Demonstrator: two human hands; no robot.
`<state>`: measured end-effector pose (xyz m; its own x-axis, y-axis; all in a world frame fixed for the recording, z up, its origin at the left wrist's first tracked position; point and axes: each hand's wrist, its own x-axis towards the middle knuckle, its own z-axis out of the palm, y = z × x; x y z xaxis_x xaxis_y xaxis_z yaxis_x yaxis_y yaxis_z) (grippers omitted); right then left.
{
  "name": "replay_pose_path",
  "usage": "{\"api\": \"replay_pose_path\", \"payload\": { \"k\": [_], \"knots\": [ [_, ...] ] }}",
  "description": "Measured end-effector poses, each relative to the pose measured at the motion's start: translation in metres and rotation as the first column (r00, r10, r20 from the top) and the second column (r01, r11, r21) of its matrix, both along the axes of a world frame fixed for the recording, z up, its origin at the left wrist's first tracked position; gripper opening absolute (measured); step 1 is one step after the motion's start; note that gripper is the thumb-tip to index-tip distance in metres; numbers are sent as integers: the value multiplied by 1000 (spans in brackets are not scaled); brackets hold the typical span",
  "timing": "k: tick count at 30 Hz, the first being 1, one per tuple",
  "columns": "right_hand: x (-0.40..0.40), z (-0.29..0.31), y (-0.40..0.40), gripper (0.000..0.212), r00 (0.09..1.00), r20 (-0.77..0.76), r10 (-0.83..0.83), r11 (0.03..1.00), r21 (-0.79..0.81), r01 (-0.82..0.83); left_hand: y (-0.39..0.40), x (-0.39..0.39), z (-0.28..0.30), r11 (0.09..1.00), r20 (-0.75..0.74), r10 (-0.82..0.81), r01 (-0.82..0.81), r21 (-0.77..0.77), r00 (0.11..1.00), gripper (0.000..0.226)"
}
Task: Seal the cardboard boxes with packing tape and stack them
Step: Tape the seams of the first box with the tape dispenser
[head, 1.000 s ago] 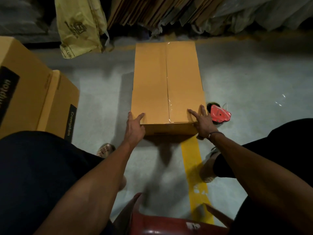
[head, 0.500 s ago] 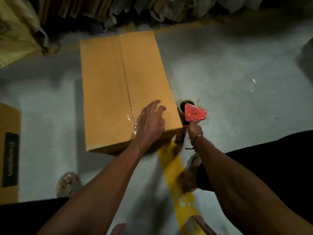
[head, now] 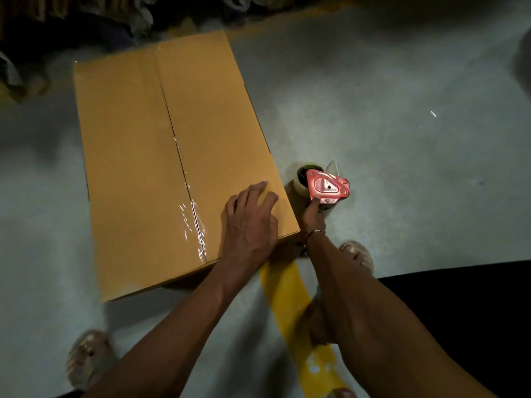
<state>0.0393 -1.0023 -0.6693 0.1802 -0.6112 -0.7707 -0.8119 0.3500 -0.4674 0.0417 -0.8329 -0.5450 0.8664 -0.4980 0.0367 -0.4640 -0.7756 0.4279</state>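
long tan cardboard box (head: 172,168) has its seam taped; left hand (head: 250,222) lies flat, fingers apart, on its near right corner, right hand (head: 313,216) clamped on red tape dispenser (head: 326,186); stacking remains

Left hand (head: 250,222) lies flat, fingers spread, on the near right corner of the box (head: 161,156), whose centre seam carries clear tape. Right hand (head: 313,216) grips the red tape gun (head: 326,186) on the grey floor (head: 402,139) just beside the box, above a yellow stripe (head: 293,305).

bare forearms, thin bracelet (head: 311,233) at the right wrist, dark trousers (head: 459,311), pale sandals (head: 357,255)
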Motion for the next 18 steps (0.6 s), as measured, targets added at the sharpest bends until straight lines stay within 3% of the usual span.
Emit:
{"api": "replay_pose_path", "payload": {
  "k": [2,6,9,14,18],
  "knots": [
    [4,21,1,91,999,-35,14,998,-53,-16,-2,1,6,1000,-47,-7,8,19,999,43],
    [-2,60,-5,93,1000,-26,-11,994,-113,8,2,8,27,991,-152,-76,92,100,985,55],
    [-9,103,-15,94,998,-2,63,981,-185,-62,6,15,58,973,-306,-108,165,164,946,55],
    [-15,200,-31,89,961,-3,278,888,-380,-258,38,17,128,985,-322,-10,65,159,947,41],
    [-10,269,-24,106,873,144,465,845,-366,-390,95,4,182,990,-293,83,-45,136,953,34]
  ]
}}
